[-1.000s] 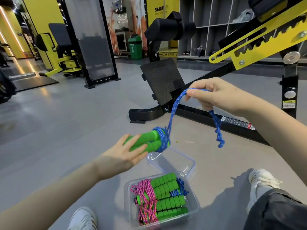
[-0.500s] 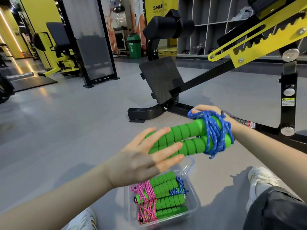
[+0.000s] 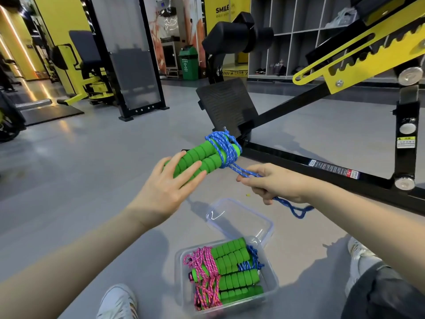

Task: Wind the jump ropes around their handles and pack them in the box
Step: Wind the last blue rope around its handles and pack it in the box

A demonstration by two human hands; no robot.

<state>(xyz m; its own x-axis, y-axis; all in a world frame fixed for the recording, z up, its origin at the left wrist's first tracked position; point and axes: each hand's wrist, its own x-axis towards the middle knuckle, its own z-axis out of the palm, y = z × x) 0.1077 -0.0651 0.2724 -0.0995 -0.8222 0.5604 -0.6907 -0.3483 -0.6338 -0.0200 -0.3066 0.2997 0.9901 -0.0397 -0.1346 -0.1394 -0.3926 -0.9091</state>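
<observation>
Green handles [image 3: 202, 161] are held mid-frame by the left hand [image 3: 165, 189], fingers laid over them, thumb hidden. Blue rope [image 3: 224, 147] is wound round their far end, just above centre. Its loose tail is gripped by the right hand [image 3: 276, 184], right of centre, fingers curled round it; the end hangs out below the wrist. A clear box [image 3: 270, 276] is set on the floor [image 3: 92, 180] at bottom centre, packed with green-handled ropes, one pink rope [image 3: 204, 272], one blue. A clear lid [image 3: 241, 217] lies against its far side.
</observation>
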